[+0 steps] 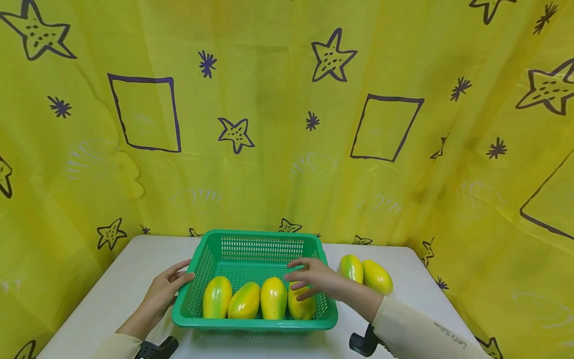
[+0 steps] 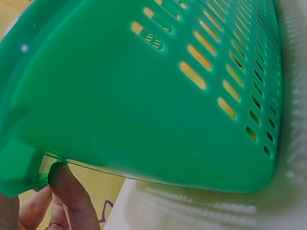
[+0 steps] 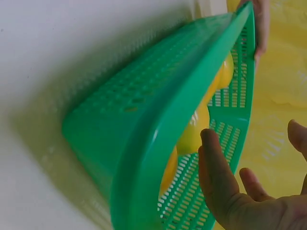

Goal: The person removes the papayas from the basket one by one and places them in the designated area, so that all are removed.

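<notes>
A green plastic basket (image 1: 255,324) stands on the table, with several glossy yellow-green mangoes (image 1: 273,298) in a row along its near side. My left hand (image 1: 163,291) grips the basket's left rim, the thumb over the edge. In the left wrist view, fingers (image 2: 72,196) show at the rim beside the perforated wall. Spread and loosely bent, the fingers of my right hand (image 1: 314,279) hover above the rightmost mango (image 1: 301,304), partly covering it. The right wrist view shows this hand (image 3: 259,206) holding nothing, just over the basket's opening.
Two more mangoes (image 1: 377,276) lie side by side on the white table (image 1: 112,294), right of the basket and behind my right forearm. A yellow curtain (image 1: 269,189) with drawn stars hangs behind and around the table.
</notes>
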`<state>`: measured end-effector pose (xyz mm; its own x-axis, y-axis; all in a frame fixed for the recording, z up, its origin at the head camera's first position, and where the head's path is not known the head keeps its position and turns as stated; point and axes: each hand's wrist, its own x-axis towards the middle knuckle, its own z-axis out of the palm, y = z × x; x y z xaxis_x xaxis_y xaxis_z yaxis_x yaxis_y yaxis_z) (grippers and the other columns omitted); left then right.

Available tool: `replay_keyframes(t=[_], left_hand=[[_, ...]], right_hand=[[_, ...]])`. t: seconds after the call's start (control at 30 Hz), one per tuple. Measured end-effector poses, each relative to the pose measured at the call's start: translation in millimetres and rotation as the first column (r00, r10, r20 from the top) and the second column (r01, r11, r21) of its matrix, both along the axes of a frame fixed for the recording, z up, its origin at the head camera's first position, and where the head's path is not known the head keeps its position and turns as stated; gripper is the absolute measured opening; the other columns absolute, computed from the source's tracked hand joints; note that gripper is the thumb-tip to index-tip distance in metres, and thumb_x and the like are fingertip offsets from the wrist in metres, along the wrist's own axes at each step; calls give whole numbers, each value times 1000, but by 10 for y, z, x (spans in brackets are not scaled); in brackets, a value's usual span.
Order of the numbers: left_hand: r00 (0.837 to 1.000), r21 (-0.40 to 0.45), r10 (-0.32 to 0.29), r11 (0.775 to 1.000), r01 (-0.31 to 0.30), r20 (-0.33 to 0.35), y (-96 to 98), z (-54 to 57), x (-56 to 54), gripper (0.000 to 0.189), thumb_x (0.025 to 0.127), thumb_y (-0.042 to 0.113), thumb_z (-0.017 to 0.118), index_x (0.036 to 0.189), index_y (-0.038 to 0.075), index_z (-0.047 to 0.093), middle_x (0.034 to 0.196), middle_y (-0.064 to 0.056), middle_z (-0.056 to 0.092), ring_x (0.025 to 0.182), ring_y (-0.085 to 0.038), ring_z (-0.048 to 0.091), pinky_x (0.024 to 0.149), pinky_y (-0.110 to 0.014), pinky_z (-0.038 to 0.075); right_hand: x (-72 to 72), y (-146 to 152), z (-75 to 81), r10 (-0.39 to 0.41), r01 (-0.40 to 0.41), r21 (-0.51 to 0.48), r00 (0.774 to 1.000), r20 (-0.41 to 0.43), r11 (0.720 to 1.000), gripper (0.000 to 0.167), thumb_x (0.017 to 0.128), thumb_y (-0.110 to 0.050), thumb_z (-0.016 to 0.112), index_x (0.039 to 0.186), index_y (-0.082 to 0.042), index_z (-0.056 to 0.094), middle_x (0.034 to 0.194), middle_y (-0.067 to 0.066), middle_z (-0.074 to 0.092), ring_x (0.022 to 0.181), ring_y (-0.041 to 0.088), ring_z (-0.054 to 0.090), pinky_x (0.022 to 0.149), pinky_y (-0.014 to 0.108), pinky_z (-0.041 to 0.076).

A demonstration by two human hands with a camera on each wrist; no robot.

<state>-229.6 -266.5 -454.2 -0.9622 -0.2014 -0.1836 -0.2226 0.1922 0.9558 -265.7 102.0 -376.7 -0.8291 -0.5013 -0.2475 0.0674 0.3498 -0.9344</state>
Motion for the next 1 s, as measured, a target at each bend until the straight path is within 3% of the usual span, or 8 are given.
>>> replay_keyframes(t=[0.37, 0.67, 1.0], left_hand=[[1000, 4, -7, 1000, 7, -13, 2, -4, -3, 64, 96, 28, 64, 149, 3, 38, 125, -21, 58, 90, -12, 63, 77, -33, 59], [1000, -2, -6, 1000, 6, -12, 1, 1, 5, 65, 96, 29, 64, 149, 3, 37, 126, -22, 57, 90, -12, 63, 77, -34, 59], [1000, -15, 0, 1000, 0, -2, 5, 9, 12, 64, 96, 29, 64, 149, 4, 38, 125, -20, 57, 91, -12, 62, 76, -34, 59]], right_hand=[[25, -239, -136, -45, 47, 104, 999, -27, 993, 58, 87, -21, 75, 135, 3, 52, 121, 17, 63, 96, 29, 66, 68, 42, 61], [34, -340, -163, -57, 74, 189, 994, -92, 979, 57, 85, -18, 76, 131, 7, 55, 120, 20, 63, 98, 31, 66, 65, 41, 61], [7, -431, -265, -63, 103, 217, 981, -183, 971, 61, 80, -13, 80, 129, 11, 54, 122, 27, 61, 104, 38, 63, 65, 41, 60]])
